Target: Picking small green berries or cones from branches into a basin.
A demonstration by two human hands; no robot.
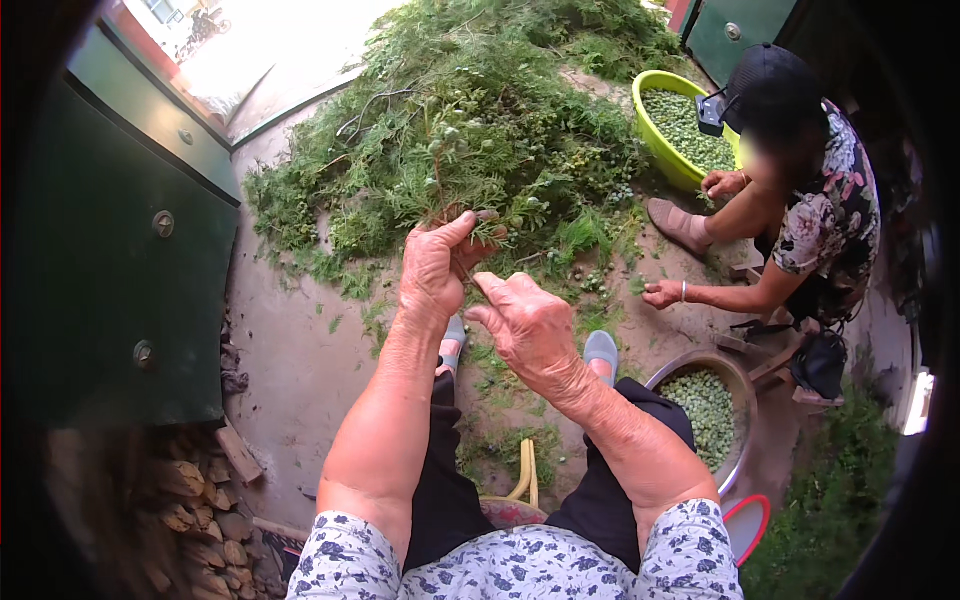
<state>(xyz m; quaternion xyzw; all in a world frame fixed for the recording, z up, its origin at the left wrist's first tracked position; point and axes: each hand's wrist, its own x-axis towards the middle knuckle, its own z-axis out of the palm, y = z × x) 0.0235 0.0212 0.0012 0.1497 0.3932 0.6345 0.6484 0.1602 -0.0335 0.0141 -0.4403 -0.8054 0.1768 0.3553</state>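
My left hand (437, 262) is closed around a leafy evergreen branch (440, 178), whose green sprays stand up above the fingers against the pile behind. Its thin bare stem runs down out of that hand toward my right hand (528, 325). There the right fingers are curled shut at the stem's lower end, just below and to the right of the left palm. Right beyond both hands rises a big heap of cut evergreen branches (520, 120) with small pale green cones among the leaves.
At the right a co-worker (820, 200) in a cap and floral shirt sits low, hands near the heap. A lime-green tub (650, 115) and a metal basin (747, 420) hold green cones. Split firewood (205, 520) lies lower left by dark green doors (130, 260). Loose sprigs litter the floor.
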